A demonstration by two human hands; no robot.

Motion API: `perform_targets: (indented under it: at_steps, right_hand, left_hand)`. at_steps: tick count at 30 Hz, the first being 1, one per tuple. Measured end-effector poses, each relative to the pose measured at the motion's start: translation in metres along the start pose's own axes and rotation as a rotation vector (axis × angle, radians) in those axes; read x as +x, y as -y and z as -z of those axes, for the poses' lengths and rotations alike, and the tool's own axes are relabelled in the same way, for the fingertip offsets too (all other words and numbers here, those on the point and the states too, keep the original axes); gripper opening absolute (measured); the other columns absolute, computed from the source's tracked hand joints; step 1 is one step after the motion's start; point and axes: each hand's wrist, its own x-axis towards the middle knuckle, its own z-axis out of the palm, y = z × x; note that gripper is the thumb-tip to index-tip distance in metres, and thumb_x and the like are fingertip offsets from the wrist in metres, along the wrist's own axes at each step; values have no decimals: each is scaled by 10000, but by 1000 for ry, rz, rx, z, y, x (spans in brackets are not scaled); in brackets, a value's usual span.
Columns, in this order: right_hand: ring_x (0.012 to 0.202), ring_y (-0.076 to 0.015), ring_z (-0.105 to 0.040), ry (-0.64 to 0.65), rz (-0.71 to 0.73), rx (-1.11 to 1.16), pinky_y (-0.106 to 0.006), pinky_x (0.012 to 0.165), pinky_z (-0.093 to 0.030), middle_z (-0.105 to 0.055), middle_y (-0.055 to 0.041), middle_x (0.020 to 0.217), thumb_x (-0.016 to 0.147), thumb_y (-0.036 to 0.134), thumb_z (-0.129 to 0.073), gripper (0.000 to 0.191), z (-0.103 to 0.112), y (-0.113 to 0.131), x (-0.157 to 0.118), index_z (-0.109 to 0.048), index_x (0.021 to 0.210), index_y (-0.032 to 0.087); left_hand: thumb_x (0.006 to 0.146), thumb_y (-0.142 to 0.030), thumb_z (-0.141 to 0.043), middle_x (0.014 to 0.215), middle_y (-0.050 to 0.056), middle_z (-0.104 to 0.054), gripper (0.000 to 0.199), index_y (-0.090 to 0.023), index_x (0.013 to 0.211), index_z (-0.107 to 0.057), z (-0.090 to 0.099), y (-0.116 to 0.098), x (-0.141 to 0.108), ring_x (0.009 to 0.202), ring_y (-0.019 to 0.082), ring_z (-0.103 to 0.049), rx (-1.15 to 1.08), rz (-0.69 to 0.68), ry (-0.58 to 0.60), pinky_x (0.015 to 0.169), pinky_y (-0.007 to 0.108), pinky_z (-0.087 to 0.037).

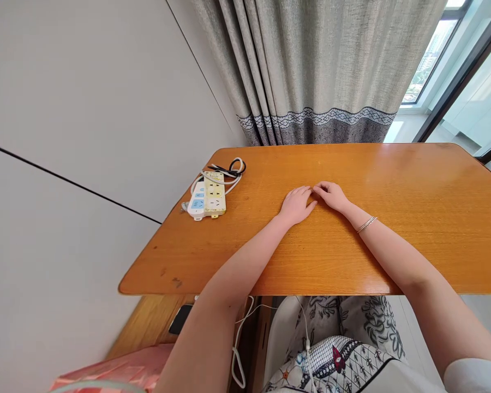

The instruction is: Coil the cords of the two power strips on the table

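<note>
On the orange-brown wooden table [237, 245], my left hand [297, 206] lies palm down, its fingers stretched out and the thumb apart. My right hand [329, 195] rests just to its right with the fingers curled and the fingertips drawn together like a pinch. The tips of both hands meet or nearly meet. Whatever the right fingertips may hold is hidden or too small to make out. A thin silver bracelet [367, 224] circles my right wrist.
Left on the table lie a yellowish power strip [215, 196], a white-and-blue one [197, 202] and looped cables [235, 169]. A grey curtain [331, 65] hangs behind the table, and a pale wall [85, 98] stands at left. White cord [238, 355] dangles below the front edge.
</note>
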Motion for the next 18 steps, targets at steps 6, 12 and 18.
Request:
perform_targets:
  at_steps: [6,12,18]
  right_hand:
    - [759,-160,-587,5,-5,5,-286,736,-426,-707,-30,809,925,441,-500,337,0,1,0,-661,771,188]
    - [750,-162,-593,14,-3,-5,-284,713,-426,-701,-33,790,945,470,-467,381,0,2,0,-647,753,194]
    - [789,-167,-609,22,-4,-38,-286,745,-436,-729,-40,845,942,424,-512,320,0,4,-2,-668,787,192]
  left_hand:
    - [999,-396,-476,1517,148,-556,467,-144,1378,-582,0,1,0,1418,309,-499,-6,-18,-1,1201,479,-381]
    - [998,-394,-474,1513,155,-557,468,-129,1364,-592,-1,1,0,1418,314,-497,-12,-21,-4,1206,472,-376]
    - [994,-389,-487,1509,160,-560,471,-124,1370,-586,-1,2,1,1414,308,-503,-11,-17,-8,1205,464,-377]
